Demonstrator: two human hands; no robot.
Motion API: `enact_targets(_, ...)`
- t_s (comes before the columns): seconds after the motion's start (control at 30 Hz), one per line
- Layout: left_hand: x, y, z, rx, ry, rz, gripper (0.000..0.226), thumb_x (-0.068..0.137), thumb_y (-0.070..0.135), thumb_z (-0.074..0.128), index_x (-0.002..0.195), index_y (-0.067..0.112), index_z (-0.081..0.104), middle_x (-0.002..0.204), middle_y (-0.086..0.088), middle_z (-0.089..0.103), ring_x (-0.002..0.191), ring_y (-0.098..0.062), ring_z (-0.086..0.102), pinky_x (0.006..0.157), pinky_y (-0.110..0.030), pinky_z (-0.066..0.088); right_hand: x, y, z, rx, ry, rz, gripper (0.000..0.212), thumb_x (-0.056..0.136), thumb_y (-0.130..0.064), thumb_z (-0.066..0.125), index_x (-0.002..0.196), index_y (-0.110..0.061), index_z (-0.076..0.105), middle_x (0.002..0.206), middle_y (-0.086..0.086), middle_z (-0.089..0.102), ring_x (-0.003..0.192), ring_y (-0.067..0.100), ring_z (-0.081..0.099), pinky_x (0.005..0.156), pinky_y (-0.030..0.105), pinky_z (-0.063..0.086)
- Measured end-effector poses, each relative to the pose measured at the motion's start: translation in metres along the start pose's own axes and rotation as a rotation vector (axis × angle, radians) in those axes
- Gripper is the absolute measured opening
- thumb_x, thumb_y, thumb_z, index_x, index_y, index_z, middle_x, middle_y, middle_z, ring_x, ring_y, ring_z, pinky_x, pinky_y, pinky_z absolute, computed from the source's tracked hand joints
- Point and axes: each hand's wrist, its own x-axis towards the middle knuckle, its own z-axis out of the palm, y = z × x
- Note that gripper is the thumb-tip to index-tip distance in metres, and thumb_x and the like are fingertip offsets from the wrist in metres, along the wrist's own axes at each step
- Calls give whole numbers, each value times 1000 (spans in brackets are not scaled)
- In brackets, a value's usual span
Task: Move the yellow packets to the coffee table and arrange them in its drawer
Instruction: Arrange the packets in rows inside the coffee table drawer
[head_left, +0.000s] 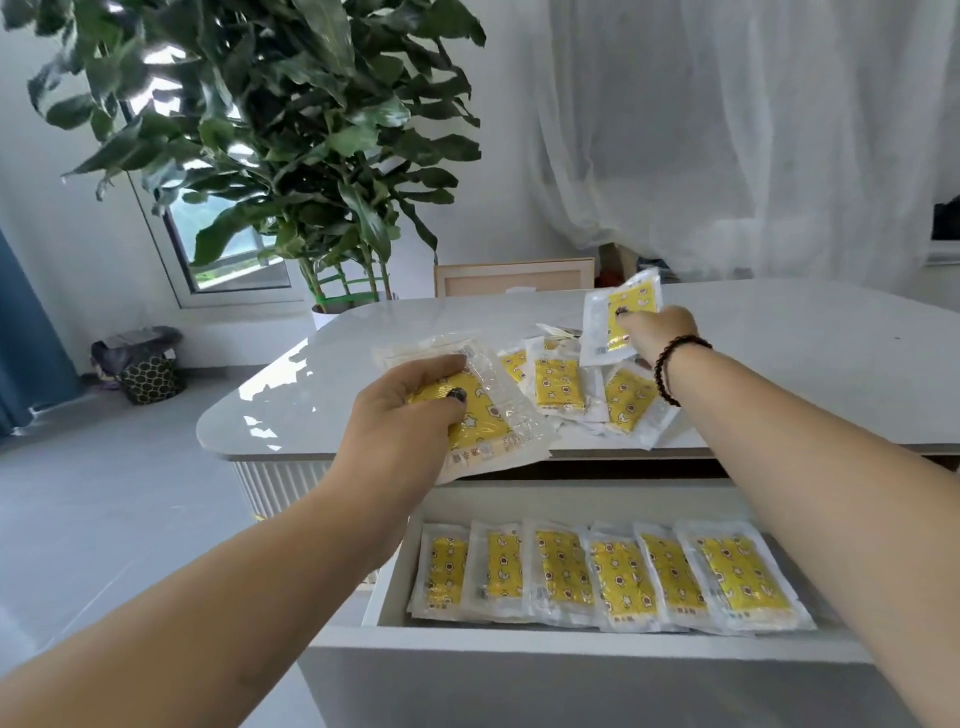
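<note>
My left hand (400, 410) grips a stack of yellow packets (493, 421) in clear wrappers over the near edge of the white coffee table (322, 384). Farther back, my right hand (657, 332) pinches a single yellow packet (618, 317) and holds it tilted up above the tabletop. Several loose packets (561, 387) lie in a heap between the hands. Below, the table's drawer (571, 649) stands pulled out, and a row of several yellow packets (608, 574) lies side by side inside, overlapping slightly.
A tall leafy plant (291, 145) in a white pot stands behind the table's left end. A wooden frame (514, 275) leans behind the table. White curtains (727, 130) hang at the back. A dark bag (143, 364) sits on the grey floor at left.
</note>
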Motion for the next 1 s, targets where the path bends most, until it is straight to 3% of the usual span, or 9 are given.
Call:
enact_targets(0.13,0,0,10,3,-18,-15,36,94,3,54,109,31,70,92,1,71,75,-17,66,85,-37,56,-18,11,24,-224,-144,75,60,85,-34,62,134,-4,46,129,12,56,117,32,54,95,34,45)
enact_targets(0.23,-1,2,17,9,-42,5,36,94,3,54,108,33,69,89,-3,71,73,-22,60,72,-36,52,-25,12,48,-484,-182,47,75,81,-49,60,143,-15,37,146,12,39,132,32,37,109,40,35)
enact_targets(0.3,-1,1,21,29,-57,20,37,94,3,54,108,34,69,93,-7,72,72,-24,58,66,-35,50,-28,9,57,-554,-186,48,71,87,-45,54,147,-15,29,151,13,27,137,33,26,110,41,27)
enact_targets(0.43,-1,-2,22,44,-94,29,38,93,3,54,108,35,68,100,-9,74,78,-25,62,86,-48,54,-27,12,68,-465,-79,38,48,88,-40,55,128,-15,50,133,12,48,123,32,39,99,38,35)
enact_targets(0.57,1,-5,17,50,-89,0,37,94,3,53,110,33,67,98,-6,74,78,-23,65,85,-44,56,-30,17,64,-272,35,28,28,87,-25,64,106,-4,60,108,13,65,102,30,57,81,34,43)
enact_targets(0.63,2,-5,12,49,-77,-17,37,94,3,53,110,33,67,98,-7,74,76,-23,65,79,-41,57,-34,14,57,-154,66,24,25,87,-18,65,101,2,59,98,13,65,85,27,58,67,29,42)
enact_targets(0.73,2,-5,5,62,-67,-28,38,94,3,52,113,32,66,98,-5,72,76,-22,64,66,-31,53,-40,2,39,-61,104,24,21,84,-21,68,86,-3,56,101,16,64,86,29,58,66,29,42)
enact_targets(0.87,0,-2,-4,152,-80,-13,40,93,1,50,113,34,63,93,3,66,76,-22,63,75,-38,57,-58,-27,2,30,34,-28,34,80,-22,71,64,-12,43,70,5,48,65,22,45,51,24,34)
enact_targets(1.0,-6,5,-13,225,-127,-44,36,91,-2,49,97,25,72,88,0,66,75,-23,60,83,-40,56,-94,-63,-42,226,-182,-168,9,79,-13,74,76,-13,66,86,4,67,86,23,63,82,32,51)
